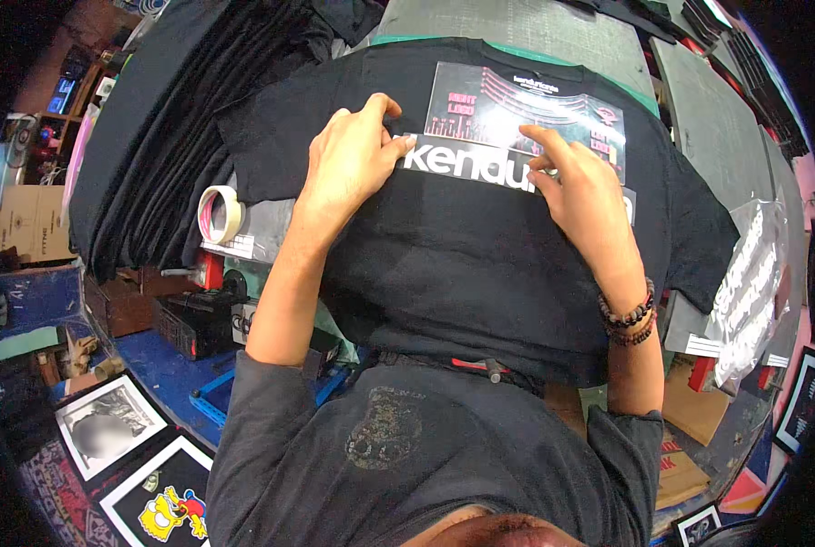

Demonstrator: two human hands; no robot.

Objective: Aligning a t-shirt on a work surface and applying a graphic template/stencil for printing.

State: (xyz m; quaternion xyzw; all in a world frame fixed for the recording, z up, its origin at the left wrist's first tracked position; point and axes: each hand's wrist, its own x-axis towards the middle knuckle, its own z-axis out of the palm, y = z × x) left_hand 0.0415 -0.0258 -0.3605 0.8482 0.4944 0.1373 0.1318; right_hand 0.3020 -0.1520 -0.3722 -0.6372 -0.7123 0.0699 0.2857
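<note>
A black T-shirt (448, 253) is spread out before me, its neck pointing away. Across its chest lies a clear transfer film with large white lettering (448, 161). A transparent alignment ruler with pink and white markings (472, 102) rests above the lettering, partly overlapping it and shining with glare. My left hand (352, 157) is at the film's left end, thumb tip on its corner and index finger bent apart from it. Over the right half of the ruler and film is my right hand (581, 195), fingertips bunched near the lettering and covering part of it. Whether they pinch anything is unclear.
Folded black garments (168, 137) are piled at the left. A roll of masking tape (221, 215) stands on edge near the left sleeve. On the right, a clear sheet with white lettering (749, 287) hangs over the grey platen's edge. Framed pictures (110, 427) lie at lower left.
</note>
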